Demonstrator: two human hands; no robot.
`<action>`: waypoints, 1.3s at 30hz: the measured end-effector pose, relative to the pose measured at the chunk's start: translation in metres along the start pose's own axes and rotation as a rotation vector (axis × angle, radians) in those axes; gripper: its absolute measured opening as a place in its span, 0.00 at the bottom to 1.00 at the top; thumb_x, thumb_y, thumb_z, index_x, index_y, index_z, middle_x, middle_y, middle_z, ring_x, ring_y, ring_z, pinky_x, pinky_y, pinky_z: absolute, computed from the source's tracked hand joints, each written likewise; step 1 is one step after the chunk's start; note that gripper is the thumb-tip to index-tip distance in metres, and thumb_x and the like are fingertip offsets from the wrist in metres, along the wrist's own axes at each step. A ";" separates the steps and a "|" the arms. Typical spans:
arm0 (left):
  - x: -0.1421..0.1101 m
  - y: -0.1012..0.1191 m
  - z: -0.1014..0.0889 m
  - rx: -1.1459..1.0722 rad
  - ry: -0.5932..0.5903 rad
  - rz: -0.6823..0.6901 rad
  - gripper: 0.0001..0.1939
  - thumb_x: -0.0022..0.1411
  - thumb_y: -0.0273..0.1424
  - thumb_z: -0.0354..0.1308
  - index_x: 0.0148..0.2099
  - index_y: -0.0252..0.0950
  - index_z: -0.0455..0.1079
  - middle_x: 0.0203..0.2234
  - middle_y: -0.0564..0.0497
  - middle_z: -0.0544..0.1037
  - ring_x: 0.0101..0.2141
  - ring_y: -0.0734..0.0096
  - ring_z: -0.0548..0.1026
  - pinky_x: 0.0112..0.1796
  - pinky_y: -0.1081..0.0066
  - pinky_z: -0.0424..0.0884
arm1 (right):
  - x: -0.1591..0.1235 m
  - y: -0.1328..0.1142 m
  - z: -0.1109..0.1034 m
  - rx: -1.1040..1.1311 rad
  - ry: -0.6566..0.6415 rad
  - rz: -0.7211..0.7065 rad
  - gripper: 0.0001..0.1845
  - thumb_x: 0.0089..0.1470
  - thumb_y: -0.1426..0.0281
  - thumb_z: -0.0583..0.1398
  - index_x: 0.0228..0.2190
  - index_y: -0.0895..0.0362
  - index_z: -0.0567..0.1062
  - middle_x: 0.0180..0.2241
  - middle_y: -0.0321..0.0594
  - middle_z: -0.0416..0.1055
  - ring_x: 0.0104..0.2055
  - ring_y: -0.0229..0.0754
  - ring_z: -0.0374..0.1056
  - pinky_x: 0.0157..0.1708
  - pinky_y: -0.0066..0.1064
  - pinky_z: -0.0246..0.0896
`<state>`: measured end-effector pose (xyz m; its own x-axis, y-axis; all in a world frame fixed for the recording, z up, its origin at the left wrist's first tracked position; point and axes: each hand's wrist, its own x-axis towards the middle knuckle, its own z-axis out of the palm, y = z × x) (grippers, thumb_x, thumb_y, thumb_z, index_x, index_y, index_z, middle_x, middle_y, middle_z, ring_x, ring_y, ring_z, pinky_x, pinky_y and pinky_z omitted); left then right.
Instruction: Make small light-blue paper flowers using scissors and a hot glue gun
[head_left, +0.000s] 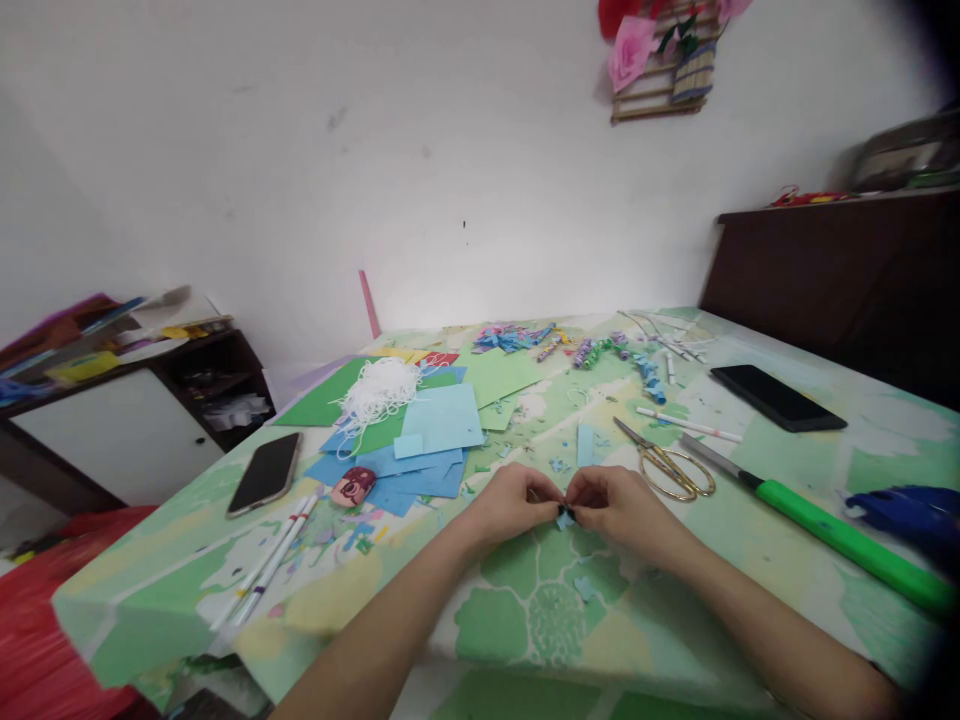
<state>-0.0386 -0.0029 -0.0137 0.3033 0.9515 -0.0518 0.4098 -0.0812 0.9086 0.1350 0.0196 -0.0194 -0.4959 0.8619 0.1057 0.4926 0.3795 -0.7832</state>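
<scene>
Gold-looped metal scissors (657, 457) and a green-handled blade (821, 526) lie near the right hand (624, 508), a dark phone (778, 397) beyond. Across the flower-patterned bench (499, 630), fluffy white string (382, 392) heaps in tangled loops over flat, square-cornered paper sheets (442, 412); a narrow pale-blue strip (585, 444) lies just past the fingers. At the front, the left hand (517, 502) and right meet, fingertips pinched together around a small blue piece (565, 520), dark at its top, largely hidden.
</scene>
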 end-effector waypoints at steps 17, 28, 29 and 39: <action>-0.001 0.001 -0.001 -0.026 -0.014 0.023 0.12 0.42 0.22 0.55 0.34 0.30 0.72 0.22 0.52 0.71 0.21 0.79 0.65 0.23 0.77 0.59 | 0.000 0.001 0.000 -0.036 0.034 -0.038 0.06 0.40 0.74 0.57 0.25 0.58 0.73 0.23 0.36 0.72 0.26 0.37 0.67 0.25 0.24 0.57; 0.000 0.000 -0.002 -0.137 -0.029 0.012 0.17 0.42 0.22 0.58 0.39 0.31 0.67 0.22 0.53 0.69 0.21 0.81 0.65 0.21 0.79 0.58 | 0.001 0.005 0.004 0.150 -0.020 -0.072 0.08 0.39 0.76 0.57 0.28 0.58 0.72 0.26 0.37 0.73 0.30 0.38 0.69 0.30 0.25 0.61; 0.000 0.001 -0.002 -0.140 -0.029 0.014 0.17 0.42 0.23 0.58 0.39 0.31 0.66 0.22 0.53 0.69 0.21 0.81 0.65 0.21 0.79 0.58 | 0.001 0.005 0.004 0.161 -0.021 -0.066 0.09 0.39 0.76 0.57 0.28 0.59 0.72 0.26 0.37 0.73 0.30 0.38 0.69 0.29 0.25 0.61; -0.003 0.003 0.000 -0.200 0.013 0.056 0.14 0.45 0.24 0.56 0.39 0.32 0.66 0.25 0.53 0.68 0.17 0.85 0.61 0.17 0.81 0.57 | 0.003 0.002 0.002 0.369 0.033 0.056 0.10 0.36 0.74 0.59 0.28 0.61 0.70 0.22 0.37 0.71 0.25 0.36 0.66 0.24 0.24 0.60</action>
<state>-0.0383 -0.0062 -0.0107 0.3090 0.9510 0.0049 0.2130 -0.0743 0.9742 0.1334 0.0222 -0.0218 -0.4489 0.8907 0.0713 0.2244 0.1896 -0.9559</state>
